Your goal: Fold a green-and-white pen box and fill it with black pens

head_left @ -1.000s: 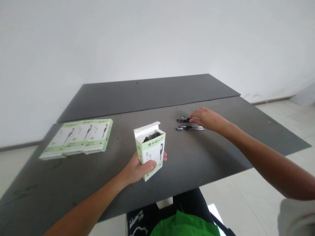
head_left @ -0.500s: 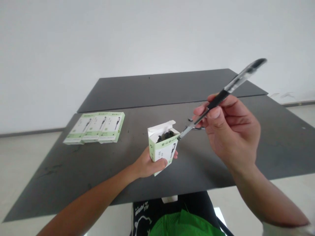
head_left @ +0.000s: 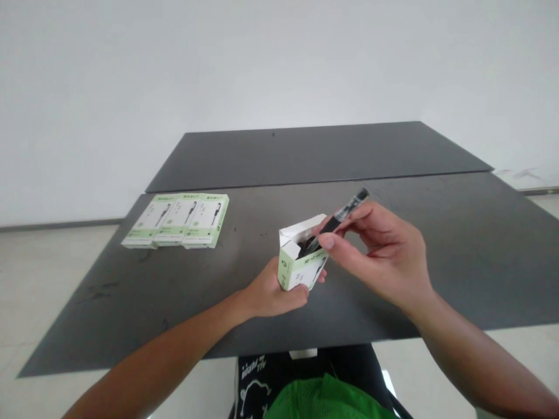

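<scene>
An open green-and-white pen box [head_left: 301, 270] is gripped by my left hand [head_left: 275, 294], its flap raised and its mouth tilted toward me. Dark pens show inside, though their details are hard to make out. Between the thumb and fingers of my right hand [head_left: 382, 250] is a black-and-clear pen [head_left: 343, 214]. It slants down to the left, its lower end inside the box mouth and its upper end sticking out past my fingers.
Three green-and-white pen boxes [head_left: 177, 221] lie flat, side by side and closed, on the left of the dark grey table [head_left: 244, 326]. A second table section [head_left: 305, 154] adjoins it at the back, before a white wall [head_left: 279, 64].
My right hand has come down and left, carrying the pen's lower end from beside the box's rim into its mouth. The box sits slightly farther right in view.
</scene>
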Motion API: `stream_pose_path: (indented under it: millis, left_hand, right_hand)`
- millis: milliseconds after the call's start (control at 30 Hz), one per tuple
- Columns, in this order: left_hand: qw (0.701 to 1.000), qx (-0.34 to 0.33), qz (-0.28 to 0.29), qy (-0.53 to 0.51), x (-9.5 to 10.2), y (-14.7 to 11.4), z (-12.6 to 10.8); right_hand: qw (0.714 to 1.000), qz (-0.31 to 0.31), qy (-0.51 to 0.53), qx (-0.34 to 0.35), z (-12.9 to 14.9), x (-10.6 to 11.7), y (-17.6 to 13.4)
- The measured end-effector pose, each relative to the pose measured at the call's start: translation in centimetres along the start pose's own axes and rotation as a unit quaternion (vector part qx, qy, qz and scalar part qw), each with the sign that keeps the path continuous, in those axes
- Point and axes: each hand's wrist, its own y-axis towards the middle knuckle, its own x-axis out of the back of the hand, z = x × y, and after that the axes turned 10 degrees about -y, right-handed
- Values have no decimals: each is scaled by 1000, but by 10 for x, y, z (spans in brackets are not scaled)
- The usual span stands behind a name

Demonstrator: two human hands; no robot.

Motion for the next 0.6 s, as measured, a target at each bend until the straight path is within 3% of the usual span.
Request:
stream_pose_path:
  millis: [200, 400, 600]
  left_hand:
    - [1000, 3, -1, 2, -2, 1, 0]
    - [1000, 16, 1, 1, -3, 0, -4]
    - [1000, 9, 18, -13, -2, -1, -3]
  right_hand:
    - [995, 44, -88, 21, 0, 5, 2]
    - [968, 42, -202, 145, 5, 12, 9]
    - [961, 44, -167, 216, 8, 12, 18]
